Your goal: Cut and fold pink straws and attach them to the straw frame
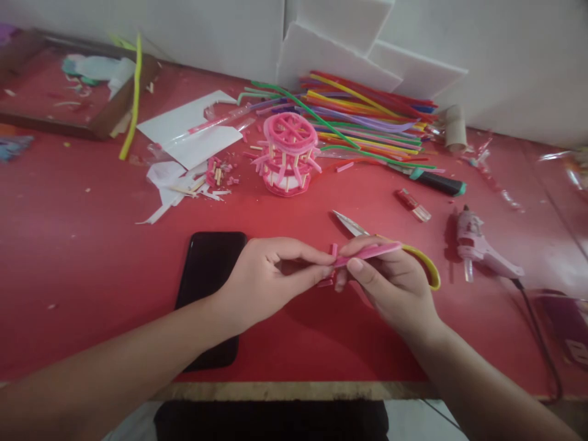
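Observation:
My left hand [271, 275] and my right hand [390, 278] meet over the red table [92, 257], both pinching a flat pink straw piece [367, 252]. The left fingers close on its left end. The right thumb and fingers hold its middle. Yellow-handled scissors [353, 225] lie under and behind the right hand, blades pointing up-left, handle loop by the knuckles. Small pink cut bits [327, 282] lie beneath the hands. A pink round model of straws and sticks [287, 153] stands farther back.
A black phone [209, 269] lies left of my left hand. A pile of coloured straws [367, 119], a marker [436, 182], a lighter [413, 205], a glue gun [478, 245] with cable, paper scraps [188, 177], a tray [68, 79] and white foam sheets [358, 55] sit around.

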The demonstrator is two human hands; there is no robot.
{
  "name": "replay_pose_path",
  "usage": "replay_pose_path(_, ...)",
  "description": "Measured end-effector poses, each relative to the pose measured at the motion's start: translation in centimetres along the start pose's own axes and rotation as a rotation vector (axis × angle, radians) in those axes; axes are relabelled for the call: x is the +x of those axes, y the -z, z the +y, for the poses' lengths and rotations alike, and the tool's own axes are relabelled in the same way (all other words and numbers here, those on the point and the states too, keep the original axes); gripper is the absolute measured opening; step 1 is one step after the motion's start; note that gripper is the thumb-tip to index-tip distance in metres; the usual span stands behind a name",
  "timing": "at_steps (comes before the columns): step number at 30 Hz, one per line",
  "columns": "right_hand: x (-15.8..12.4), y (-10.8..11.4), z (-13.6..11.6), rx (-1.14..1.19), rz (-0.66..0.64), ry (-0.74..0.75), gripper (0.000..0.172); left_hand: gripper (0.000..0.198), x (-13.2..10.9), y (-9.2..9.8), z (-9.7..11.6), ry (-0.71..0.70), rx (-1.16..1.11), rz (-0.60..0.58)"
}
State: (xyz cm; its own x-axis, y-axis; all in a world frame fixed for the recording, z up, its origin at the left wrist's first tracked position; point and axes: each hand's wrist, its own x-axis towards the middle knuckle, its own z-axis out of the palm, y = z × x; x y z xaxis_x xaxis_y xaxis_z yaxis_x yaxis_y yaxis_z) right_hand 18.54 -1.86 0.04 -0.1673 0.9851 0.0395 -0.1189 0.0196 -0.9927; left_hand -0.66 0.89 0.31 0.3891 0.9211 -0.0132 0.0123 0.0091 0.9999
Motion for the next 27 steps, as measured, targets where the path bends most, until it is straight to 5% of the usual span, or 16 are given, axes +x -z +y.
replay_pose_path(9,0.1,1.0,0.1,0.301,-0.199,-0.298,0.009,0.009,-0.2,0.2,0.4,-0.220,0.046,-0.122)
replay_pose_path(13,0.0,1.0,-0.2,0.366,-0.272,-0.371,0.007,0.014,-0.2,0.3,0.6,-0.162,0.070,-0.116)
replay_pose_path(17,0.1,0.8,-0.3,0.273,-0.269,-0.284,0.008,0.018,-0.1,0.3,0.7,-0.050,0.133,-0.103)
replay_pose_path(20,0.2,0.7,-0.6,0.007,-0.144,-0.138,0.011,0.011,0.1,0.2,0.5,0.013,0.159,-0.067)
replay_pose_path(23,0.3,0.3,-0.9,-0.249,-0.020,-0.051,0.014,0.015,0.2,0.0,0.1,0.127,0.056,-0.034)
replay_pose_path(27,0.3,0.0,-0.8,-0.314,-0.012,-0.047,0.016,0.016,0.3,0.0,0.0,0.226,-0.089,-0.075)
